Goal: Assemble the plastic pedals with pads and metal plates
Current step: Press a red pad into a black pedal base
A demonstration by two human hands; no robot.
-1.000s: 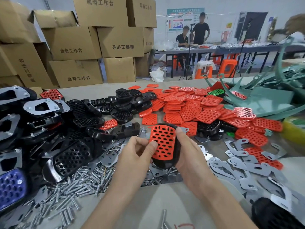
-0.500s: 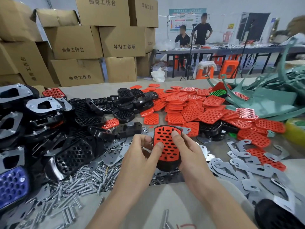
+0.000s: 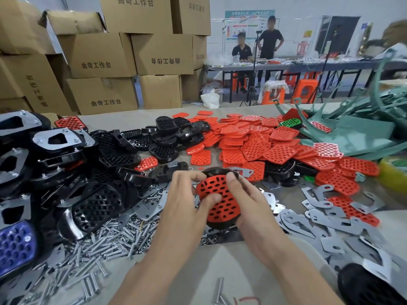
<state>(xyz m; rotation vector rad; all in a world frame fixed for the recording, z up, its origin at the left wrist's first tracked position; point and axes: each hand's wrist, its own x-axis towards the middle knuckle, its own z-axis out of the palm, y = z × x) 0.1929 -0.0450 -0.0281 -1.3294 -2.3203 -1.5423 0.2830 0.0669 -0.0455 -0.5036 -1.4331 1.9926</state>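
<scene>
Head view: left hand [image 3: 187,201] and right hand [image 3: 248,201] grip the black pedal [image 3: 218,171] just above the near-centre table [image 3: 220,271], and over the last 1 second both thumbs [image 3: 211,198] have shifted onto its orange pad [image 3: 222,205], suggesting it is being pressed home before 1 of the metal plates [image 3: 330,219] goes on.

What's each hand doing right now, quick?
Left hand: grips the black pedal, thumb on its red pad.
Right hand: grips the same pedal's other side.
</scene>
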